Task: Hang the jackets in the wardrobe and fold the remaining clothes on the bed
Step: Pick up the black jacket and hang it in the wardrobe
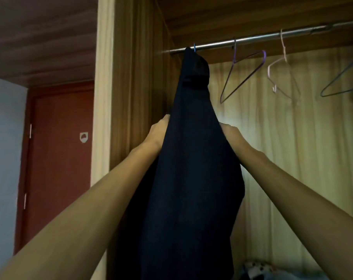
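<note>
Dark navy jacket is hung at the left end of the wardrobe rail. Its sides are touched by the left hand and right hand; fingers are hidden by cloth, so grip cannot be told.

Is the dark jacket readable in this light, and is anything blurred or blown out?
Head view: dim and soft; the dark jacket is a near-featureless mass; a bright patch lies on the wardrobe back panel beside it; the rail carries a mild glint; the grey hanger at the right edge is blurred.
</note>
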Demonstrator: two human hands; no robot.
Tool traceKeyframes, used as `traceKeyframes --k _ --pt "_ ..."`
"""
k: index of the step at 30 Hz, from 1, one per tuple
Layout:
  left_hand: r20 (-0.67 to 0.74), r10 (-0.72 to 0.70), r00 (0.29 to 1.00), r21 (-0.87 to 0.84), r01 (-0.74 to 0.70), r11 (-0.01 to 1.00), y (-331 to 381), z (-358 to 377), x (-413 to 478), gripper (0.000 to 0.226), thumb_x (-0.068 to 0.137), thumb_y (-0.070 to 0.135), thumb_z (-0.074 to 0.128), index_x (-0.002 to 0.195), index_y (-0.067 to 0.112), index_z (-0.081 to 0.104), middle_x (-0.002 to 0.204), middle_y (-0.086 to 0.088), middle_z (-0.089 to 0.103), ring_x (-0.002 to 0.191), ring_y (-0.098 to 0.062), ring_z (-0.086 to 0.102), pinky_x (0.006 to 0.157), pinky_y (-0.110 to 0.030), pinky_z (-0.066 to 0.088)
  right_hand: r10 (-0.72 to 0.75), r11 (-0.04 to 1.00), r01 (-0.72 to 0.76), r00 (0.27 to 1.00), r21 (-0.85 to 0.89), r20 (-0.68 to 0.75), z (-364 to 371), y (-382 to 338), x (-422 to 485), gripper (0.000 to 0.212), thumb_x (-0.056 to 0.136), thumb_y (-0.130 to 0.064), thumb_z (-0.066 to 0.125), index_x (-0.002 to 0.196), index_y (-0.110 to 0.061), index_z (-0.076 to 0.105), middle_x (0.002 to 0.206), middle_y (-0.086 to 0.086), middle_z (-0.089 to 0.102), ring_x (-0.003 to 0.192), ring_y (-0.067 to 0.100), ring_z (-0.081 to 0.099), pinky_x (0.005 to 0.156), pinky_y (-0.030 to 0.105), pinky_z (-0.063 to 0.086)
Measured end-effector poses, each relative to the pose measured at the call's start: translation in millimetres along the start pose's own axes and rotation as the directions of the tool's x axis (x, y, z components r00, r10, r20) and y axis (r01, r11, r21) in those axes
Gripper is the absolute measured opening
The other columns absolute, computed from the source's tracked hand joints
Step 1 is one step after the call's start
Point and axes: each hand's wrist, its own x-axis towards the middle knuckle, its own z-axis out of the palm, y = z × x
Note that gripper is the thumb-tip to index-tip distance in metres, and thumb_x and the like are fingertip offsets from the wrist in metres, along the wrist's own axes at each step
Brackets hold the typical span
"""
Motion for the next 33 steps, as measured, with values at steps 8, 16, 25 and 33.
traceKeyframes --k 8,16,25,33 --pt "0.122 -0.111 0.986 0.279 0.073 0.957 -14 -4 -146 0.043 0.102 0.021 0.05 0.143 0.013 0.043 0.122 -0.005 0.062 0.097 -0.016 0.061 0.082 -0.029 0.05 0.036 0.998 -0.033 0.998 -0.048 0.05 -11 4 -120 0.027 0.1 -0.015 0.048 0.116 -0.001 0.065 0.113 0.013 0.067 0.096 0.027 0.063 0.078 0.026 0.043" --pt "0.116 -0.237 0.964 0.483 0.154 0.862 -6 -7 -267 0.048 0.096 0.008 0.046 0.143 0.016 0.043 0.106 -0.002 0.069 0.09 -0.02 0.066 0.083 -0.04 0.057 0.059 0.998 -0.053 0.946 -0.027 0.319 -21 19 -225 0.022 0.094 -0.013 0.06 0.113 -0.014 0.069 0.111 0.001 0.065 0.097 0.013 0.058 0.085 0.02 0.041" --pt "0.061 -0.408 0.911 0.614 0.288 0.735 20 -4 -370 0.045 0.086 0.037 0.052 0.129 0.027 0.056 0.111 0.004 0.069 0.099 -0.022 0.067 0.087 -0.043 0.058 -0.17 0.985 0.141 0.795 0.096 0.582 -8 7 -317 0.024 0.092 -0.02 0.065 0.116 -0.019 0.065 0.098 -0.008 0.068 0.084 0.002 0.062 0.074 0.014 0.047" --pt "-0.11 -0.676 0.729 0.663 0.561 0.497 32 -22 -493 0.024 0.097 0.026 0.059 0.118 0.017 0.067 0.109 0.004 0.067 0.098 -0.014 0.06 0.092 -0.03 0.049 -0.372 0.924 0.289 0.522 0.251 0.768 16 -41 -388 0.027 0.09 -0.03 0.068 0.116 -0.024 0.066 0.102 -0.008 0.069 0.093 0.008 0.063 0.085 0.027 0.052"
